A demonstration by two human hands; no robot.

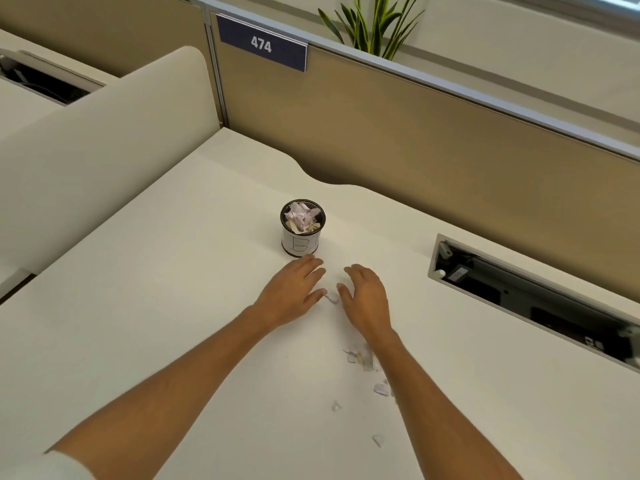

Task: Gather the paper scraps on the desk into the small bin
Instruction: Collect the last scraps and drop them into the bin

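Just in front of the small bin [302, 227], the left hand [291, 295] and right hand [366, 299] are lying open and empty, bracketing one paper scrap [332, 298] between the thumbs. More scraps [362, 358] are trailing back along the desk [173, 306], beside the right forearm.

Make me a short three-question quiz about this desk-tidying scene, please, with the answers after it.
1. True or false: the small bin is empty.
2. What lies between the left hand and right hand? A) a pen B) a paper scrap C) a cup
3. Fill in: the sign on the partition reads ___.

Key: 1 false, it already holds paper. 2 B. 3 474.
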